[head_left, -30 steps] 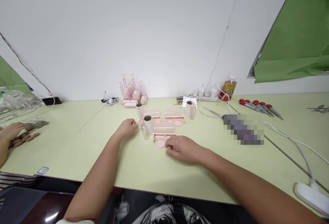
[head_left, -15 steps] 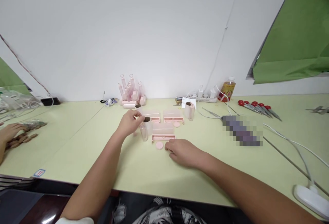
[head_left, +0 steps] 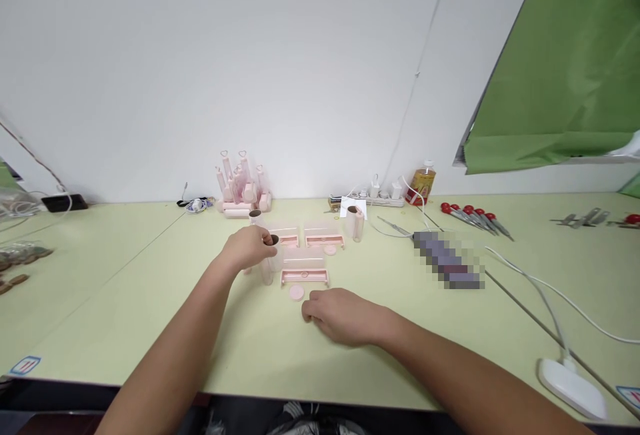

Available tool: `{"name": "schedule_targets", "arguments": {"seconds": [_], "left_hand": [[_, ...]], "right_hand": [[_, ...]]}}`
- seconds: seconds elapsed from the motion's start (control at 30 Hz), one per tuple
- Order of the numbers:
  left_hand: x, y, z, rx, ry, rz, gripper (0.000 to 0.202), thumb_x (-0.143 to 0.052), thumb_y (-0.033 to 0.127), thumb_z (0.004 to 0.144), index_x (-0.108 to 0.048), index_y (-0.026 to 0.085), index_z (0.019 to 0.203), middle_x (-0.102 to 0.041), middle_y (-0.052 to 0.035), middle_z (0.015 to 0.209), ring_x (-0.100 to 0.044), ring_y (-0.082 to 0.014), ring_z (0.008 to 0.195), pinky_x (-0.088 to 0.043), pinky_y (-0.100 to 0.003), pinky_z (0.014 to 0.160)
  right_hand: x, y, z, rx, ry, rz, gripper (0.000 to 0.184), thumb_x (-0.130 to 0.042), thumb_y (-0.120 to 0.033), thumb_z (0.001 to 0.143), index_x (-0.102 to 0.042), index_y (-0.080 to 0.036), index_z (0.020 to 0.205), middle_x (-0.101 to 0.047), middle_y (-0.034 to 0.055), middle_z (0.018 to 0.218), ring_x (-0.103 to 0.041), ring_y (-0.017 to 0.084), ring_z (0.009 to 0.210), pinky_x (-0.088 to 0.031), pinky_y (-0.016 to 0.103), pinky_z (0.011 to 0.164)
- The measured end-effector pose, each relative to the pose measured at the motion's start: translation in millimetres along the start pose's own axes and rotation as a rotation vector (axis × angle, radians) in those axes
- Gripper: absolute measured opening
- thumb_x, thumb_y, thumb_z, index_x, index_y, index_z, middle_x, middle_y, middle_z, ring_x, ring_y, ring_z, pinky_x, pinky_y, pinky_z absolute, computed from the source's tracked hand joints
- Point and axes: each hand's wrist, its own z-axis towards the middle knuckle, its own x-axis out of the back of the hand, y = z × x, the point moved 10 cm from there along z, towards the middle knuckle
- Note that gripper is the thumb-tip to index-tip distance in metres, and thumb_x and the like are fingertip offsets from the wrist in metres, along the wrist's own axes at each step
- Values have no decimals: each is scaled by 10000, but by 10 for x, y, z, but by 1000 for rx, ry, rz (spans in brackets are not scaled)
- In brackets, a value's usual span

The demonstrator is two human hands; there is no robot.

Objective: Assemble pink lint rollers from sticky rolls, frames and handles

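Note:
My left hand (head_left: pixel 249 247) is closed around an upright pale roll with a brown core (head_left: pixel 273 252), standing on the green table (head_left: pixel 150 302). A small clear bottle (head_left: pixel 267 274) stands just in front of it. My right hand (head_left: pixel 340 315) rests palm down on the table, fingers curled, beside a pink round disc (head_left: pixel 297 292). Just behind the disc lies a pink rectangular tray piece (head_left: pixel 305 274). Two more pink tray pieces (head_left: pixel 324 238) lie further back.
A cluster of pink parts (head_left: pixel 240 185) stands by the wall. Another roll (head_left: pixel 354 220), a power strip (head_left: pixel 380 196), an oil bottle (head_left: pixel 423 183), red-handled screwdrivers (head_left: pixel 470 218), a blurred object (head_left: pixel 447 260) and a white cable with plug (head_left: pixel 570 375) lie to the right.
My left hand moved up from the table and closed around the upright roll. My right hand slid back a little from the pink disc. The view shifted right, so the other person's hand left the frame.

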Motion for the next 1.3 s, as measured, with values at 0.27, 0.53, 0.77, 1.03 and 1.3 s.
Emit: {"name": "schedule_targets", "arguments": {"seconds": [0.27, 0.53, 0.77, 1.03, 1.3], "left_hand": [[74, -25, 138, 11, 43, 50, 244, -664, 265, 634, -450, 207, 533, -507, 20, 498, -413, -130, 422, -226, -268, 464], [735, 309, -107, -88, 358, -77, 177, -612, 335, 757, -564, 184, 679, -538, 2, 590, -472, -140, 529, -282, -257, 493], [620, 664, -586, -436, 191, -729, 348, -730, 355, 670, -477, 206, 856, -540, 1, 771, -510, -129, 663, -393, -233, 554], [-198, 485, -484, -432, -163, -753, 361, -746, 339, 689, -500, 194, 908, -534, -6, 843, -485, -116, 695, -405, -226, 591], [-227, 457, -519, -508, -88, -910, 368, -557, 461, 875, -492, 201, 1128, -568, -88, 1084, -549, -180, 885, -471, -279, 719]], "right_hand": [[133, -25, 7, -9, 86, -88, 121, -504, -247, 865, -601, -180, 894, -619, 60, 899, -554, 176, 747, -301, 273, 585], [137, 34, -6, -66, 118, -131, 163, -526, -314, 876, -582, -181, 952, -593, 64, 920, -563, 193, 779, -321, 275, 592], [87, 66, -14, -108, 86, -109, 191, -537, -307, 845, -581, -181, 982, -590, 85, 991, -581, 215, 805, -333, 284, 585], [-47, 155, -50, -207, -55, -48, 183, -480, -220, 828, -589, -161, 962, -559, 98, 963, -557, 184, 703, -285, 276, 529], [-59, 171, -80, -182, -48, 26, 153, -547, -244, 746, -532, -180, 885, -513, 48, 867, -457, 144, 617, -251, 255, 497]]}}
